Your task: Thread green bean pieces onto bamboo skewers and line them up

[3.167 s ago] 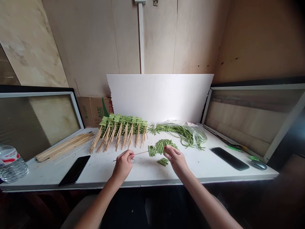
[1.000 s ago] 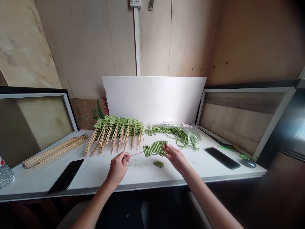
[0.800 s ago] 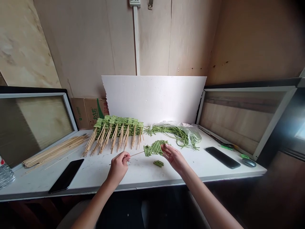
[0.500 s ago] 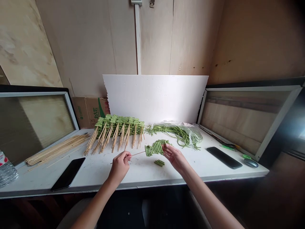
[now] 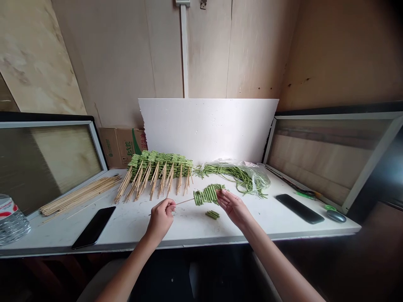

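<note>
My left hand (image 5: 162,214) is closed around the bare stick of a bamboo skewer (image 5: 185,201). Cut green bean pieces (image 5: 204,196) sit side by side across the skewer's other end. My right hand (image 5: 232,205) pinches at the right end of that row, its fingertips partly hiding the skewer's tip. Below the row, a small bunch of loose cut bean pieces (image 5: 213,214) lies on the white table (image 5: 195,230). Behind my hands, a few more bean pieces (image 5: 217,186) show just beyond the held row, and I cannot tell whether they lie on the table.
Finished bean skewers (image 5: 157,161) are stacked at the back left, sticks pointing forward. Plain skewers (image 5: 82,193) lie further left, near a phone (image 5: 94,226) and a water bottle (image 5: 12,220). Long beans (image 5: 233,172) in clear plastic lie back right. Another phone (image 5: 299,208) and a mouse (image 5: 336,216) are rightward.
The whole view has shifted slightly to the right. Both hands keep the same hold on the skewer and the beans, with hardly any movement.
</note>
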A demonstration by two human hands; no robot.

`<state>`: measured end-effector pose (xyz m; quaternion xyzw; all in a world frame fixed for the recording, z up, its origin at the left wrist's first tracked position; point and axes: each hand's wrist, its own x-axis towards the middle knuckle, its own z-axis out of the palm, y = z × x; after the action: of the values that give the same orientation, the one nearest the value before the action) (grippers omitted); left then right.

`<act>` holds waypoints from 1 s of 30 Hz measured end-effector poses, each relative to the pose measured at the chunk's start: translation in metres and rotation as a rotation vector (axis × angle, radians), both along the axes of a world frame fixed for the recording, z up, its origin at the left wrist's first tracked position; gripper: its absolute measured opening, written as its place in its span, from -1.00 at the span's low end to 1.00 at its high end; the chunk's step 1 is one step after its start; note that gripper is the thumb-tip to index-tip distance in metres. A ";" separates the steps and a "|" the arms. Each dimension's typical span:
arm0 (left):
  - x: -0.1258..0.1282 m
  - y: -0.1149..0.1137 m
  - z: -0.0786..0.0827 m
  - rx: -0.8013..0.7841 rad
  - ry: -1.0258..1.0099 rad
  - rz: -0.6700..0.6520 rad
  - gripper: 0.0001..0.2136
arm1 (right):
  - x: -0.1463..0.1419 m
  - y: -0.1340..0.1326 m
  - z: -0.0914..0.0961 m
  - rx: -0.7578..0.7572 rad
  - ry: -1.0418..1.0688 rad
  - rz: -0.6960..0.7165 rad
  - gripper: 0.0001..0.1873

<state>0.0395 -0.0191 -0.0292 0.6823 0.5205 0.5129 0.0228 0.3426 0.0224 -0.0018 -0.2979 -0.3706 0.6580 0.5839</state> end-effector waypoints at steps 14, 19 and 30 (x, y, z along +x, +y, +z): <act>0.002 -0.002 0.003 0.003 0.037 0.014 -0.81 | 0.000 -0.003 0.004 0.055 -0.130 -0.078 -0.69; 0.003 -0.003 0.001 0.005 0.052 0.013 -0.80 | -0.004 -0.004 0.003 0.049 -0.125 -0.112 -0.69; 0.000 -0.002 -0.001 0.033 0.068 0.028 -0.79 | -0.018 -0.009 -0.004 0.019 -0.091 -0.167 -0.69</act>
<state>0.0398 -0.0213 -0.0300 0.6922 0.5221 0.4981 -0.0133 0.3246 0.0129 -0.0061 -0.3520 -0.3767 0.5893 0.6220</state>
